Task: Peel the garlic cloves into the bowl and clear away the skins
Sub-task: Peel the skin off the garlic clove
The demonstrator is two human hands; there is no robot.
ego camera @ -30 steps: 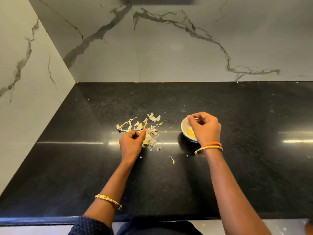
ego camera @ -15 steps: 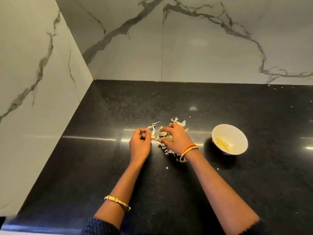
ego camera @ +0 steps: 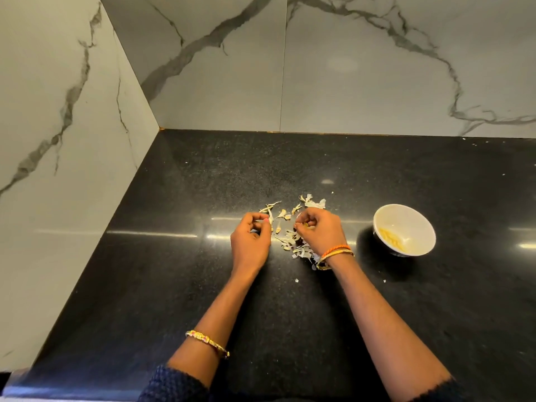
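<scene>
The right hand (ego camera: 320, 230) has come away from the white bowl (ego camera: 404, 229) and now sits over the garlic skins (ego camera: 290, 227) mid-desk, its fingers curled as if pinching something small and yellowish, perhaps a clove; I cannot tell which. The left hand (ego camera: 251, 239) stays beside the pile, fingers curled, its hold hidden. Peeled cloves (ego camera: 391, 240) lie in the bowl, right of the skins. Gathering or another peel looks next. The pile's near part is hidden under the right wrist.

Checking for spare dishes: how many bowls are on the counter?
1: a small white ceramic bowl on the black stone counter, right of the garlic skins.
</scene>
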